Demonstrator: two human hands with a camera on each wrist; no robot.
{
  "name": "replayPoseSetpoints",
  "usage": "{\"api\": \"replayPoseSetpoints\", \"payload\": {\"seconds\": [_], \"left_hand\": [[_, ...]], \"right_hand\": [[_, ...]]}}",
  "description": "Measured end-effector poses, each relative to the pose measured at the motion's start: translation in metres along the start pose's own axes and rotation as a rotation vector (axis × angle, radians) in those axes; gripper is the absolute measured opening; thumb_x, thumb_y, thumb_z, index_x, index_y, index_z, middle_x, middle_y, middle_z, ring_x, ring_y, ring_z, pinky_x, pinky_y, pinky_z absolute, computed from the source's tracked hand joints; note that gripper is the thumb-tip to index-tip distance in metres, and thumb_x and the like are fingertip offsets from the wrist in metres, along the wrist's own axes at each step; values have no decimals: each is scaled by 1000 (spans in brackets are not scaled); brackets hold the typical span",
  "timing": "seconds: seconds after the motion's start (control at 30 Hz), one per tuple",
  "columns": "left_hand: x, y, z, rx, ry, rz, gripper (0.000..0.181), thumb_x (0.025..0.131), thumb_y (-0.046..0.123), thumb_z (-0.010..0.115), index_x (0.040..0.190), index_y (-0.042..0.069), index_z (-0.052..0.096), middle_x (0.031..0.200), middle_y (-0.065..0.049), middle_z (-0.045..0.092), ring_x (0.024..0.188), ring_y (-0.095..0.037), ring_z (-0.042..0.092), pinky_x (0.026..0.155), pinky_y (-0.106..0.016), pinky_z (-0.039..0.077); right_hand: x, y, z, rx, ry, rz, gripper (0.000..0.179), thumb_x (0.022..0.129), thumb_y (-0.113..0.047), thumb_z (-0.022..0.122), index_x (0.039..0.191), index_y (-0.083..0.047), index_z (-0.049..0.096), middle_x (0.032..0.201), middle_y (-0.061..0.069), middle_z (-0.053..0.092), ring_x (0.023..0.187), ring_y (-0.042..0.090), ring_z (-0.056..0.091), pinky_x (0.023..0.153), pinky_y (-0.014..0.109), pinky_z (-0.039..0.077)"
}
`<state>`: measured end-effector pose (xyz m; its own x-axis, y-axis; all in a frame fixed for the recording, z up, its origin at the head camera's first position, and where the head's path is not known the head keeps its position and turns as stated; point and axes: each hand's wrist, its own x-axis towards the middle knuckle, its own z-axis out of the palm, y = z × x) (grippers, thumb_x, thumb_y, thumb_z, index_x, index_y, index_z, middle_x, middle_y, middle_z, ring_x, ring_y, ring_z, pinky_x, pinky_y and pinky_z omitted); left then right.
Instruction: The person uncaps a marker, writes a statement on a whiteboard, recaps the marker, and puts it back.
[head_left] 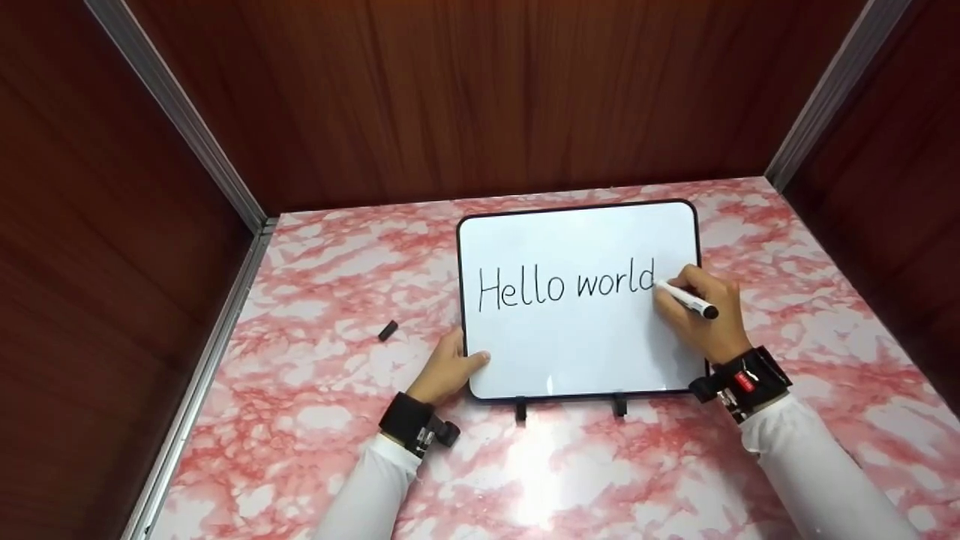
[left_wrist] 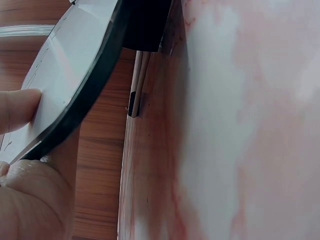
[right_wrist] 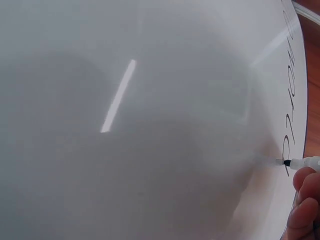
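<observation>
A whiteboard point(head_left: 585, 345) with a dark rim stands propped on the table, bearing the handwritten words "Hello world" in black. My left hand point(head_left: 448, 369) grips its lower left edge, the thumb lying on the white face and the other fingers hidden behind. In my right hand point(head_left: 709, 307) a white marker point(head_left: 688, 300) with a black end is pinched like a pen. The marker's black tip point(right_wrist: 287, 163) is right at the letter "d" in the right wrist view. Left of the board, a small black marker cap point(head_left: 388, 331) lies on the table.
Two short black stand feet point(head_left: 521, 409) stick out under the board's lower edge. The table point(head_left: 315, 420) has a red and white marbled top. Dark wood panels point(head_left: 487, 97) with metal corner strips enclose it at the back and both sides.
</observation>
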<state>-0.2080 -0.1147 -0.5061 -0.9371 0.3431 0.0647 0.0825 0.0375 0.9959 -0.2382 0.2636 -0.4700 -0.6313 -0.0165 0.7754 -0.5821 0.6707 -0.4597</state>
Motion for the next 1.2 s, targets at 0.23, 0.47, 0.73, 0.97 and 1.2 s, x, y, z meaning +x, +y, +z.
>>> {"api": "replayPoseSetpoints", "payload": {"seconds": [0.23, 0.47, 0.73, 0.97, 1.2], "left_hand": [[1, -1, 0, 12, 3, 4, 39, 86, -11, 55, 124, -12, 50, 113, -24, 64, 99, -27, 63, 86, -36, 53], [0, 1, 0, 3, 9, -22, 37, 87, -10, 55, 123, -11, 50, 112, -23, 64, 98, -27, 64, 86, -35, 54], [0, 1, -1, 24, 9, -23, 35, 87, -10, 55, 121, -11, 51, 109, -23, 65, 97, -27, 64, 85, -35, 54], [2, -4, -1, 8, 12, -17, 37, 86, -9, 56, 123, -11, 50, 110, -24, 65, 97, -28, 64, 85, -37, 54], [9, -21, -3, -16, 5, -9, 40, 86, -11, 55, 126, -12, 47, 112, -26, 63, 97, -30, 64, 83, -39, 55]], "right_hand": [[-4, -1, -1, 6, -4, -24, 19, 72, -2, 74, 64, -12, 60, 55, -12, 53, 45, 6, 42, 43, 17, 29], [-8, 1, -1, 6, -3, -33, 23, 70, 1, 75, 63, -13, 58, 53, -13, 52, 44, 5, 41, 42, 16, 28], [-9, 1, -1, 4, -1, -40, 24, 69, 2, 75, 63, -12, 58, 52, -12, 51, 44, 4, 40, 41, 15, 28], [-7, -1, -2, 3, -1, -38, 23, 69, 1, 75, 63, -12, 57, 53, -12, 51, 45, 5, 41, 42, 15, 29], [-2, -4, -11, 19, -2, 30, 15, 72, -3, 73, 67, -10, 61, 57, -9, 58, 45, 7, 46, 42, 15, 34]]}}
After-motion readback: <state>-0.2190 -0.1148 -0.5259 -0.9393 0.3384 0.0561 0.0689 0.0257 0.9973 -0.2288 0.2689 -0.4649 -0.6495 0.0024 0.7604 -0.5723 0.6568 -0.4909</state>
